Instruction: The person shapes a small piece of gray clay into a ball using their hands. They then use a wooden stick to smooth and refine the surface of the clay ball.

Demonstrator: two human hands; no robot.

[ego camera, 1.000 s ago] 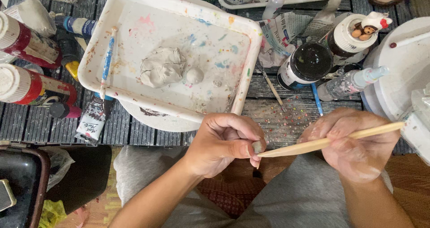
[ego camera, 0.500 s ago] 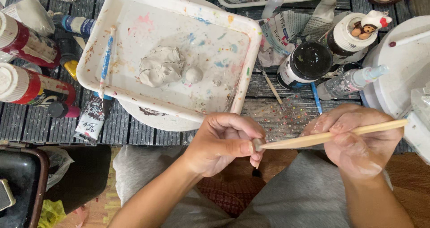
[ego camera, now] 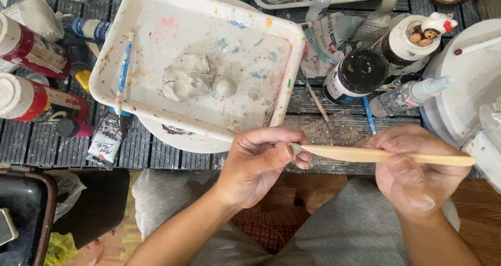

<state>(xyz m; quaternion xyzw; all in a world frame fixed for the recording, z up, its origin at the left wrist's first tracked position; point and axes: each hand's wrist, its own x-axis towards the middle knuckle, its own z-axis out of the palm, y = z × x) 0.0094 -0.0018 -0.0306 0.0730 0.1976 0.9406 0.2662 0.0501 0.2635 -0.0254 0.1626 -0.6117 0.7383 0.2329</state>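
Matt wooden modelling stick (ego camera: 386,155), paint-flecked plastic tray (ego camera: 292,83) (soft grey clay (ego camera: 185,78)).

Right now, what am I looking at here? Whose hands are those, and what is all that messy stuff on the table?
The picture comes from a camera worn on a person's head, looking down, so you see that person's own two hands over their lap. The right hand holds a long, flat wooden stick. The left hand pinches the stick's tip, where there seems to be a tiny grey bit. In front of them is a dark slatted table. On it sits a white tray speckled with paint; inside lie a lump of grey clay, a small clay ball and a blue-handled brush. Around the tray stand red paint bottles, a black jar and a white jar topped with a little toy figure.
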